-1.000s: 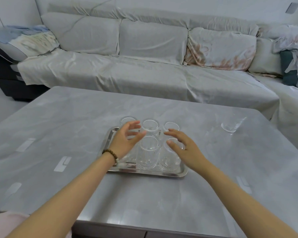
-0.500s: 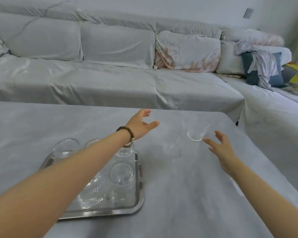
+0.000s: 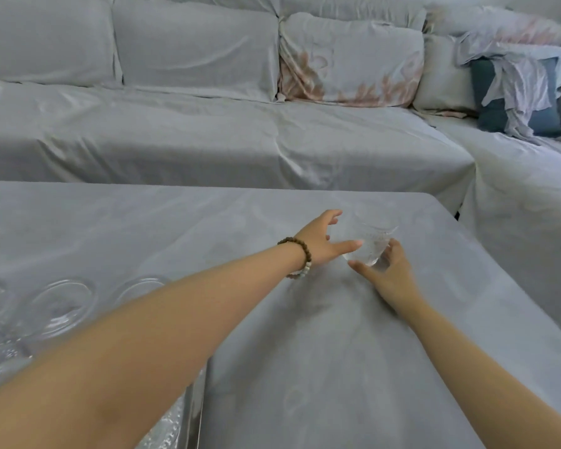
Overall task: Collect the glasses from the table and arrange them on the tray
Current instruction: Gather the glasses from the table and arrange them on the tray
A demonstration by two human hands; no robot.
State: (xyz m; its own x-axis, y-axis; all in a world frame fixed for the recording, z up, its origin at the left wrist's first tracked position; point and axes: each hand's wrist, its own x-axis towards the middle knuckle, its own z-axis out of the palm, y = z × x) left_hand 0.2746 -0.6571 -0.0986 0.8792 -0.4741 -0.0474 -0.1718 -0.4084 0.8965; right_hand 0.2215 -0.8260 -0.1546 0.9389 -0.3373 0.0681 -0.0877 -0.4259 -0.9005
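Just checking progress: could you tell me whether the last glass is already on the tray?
No, the glass lies tipped on the table between both hands, well right of the tray.

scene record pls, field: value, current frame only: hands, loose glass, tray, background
left hand: open, reaching, fingers at the left side of the loose glass
right hand: open, cupped at the near right side of the glass
loose glass: clear, tilted, on the table; firm grip cannot be told
tray: metal, lower left, holds several clear glasses, partly hidden by the left forearm
bracelet: beads, left wrist
background: covered sofa
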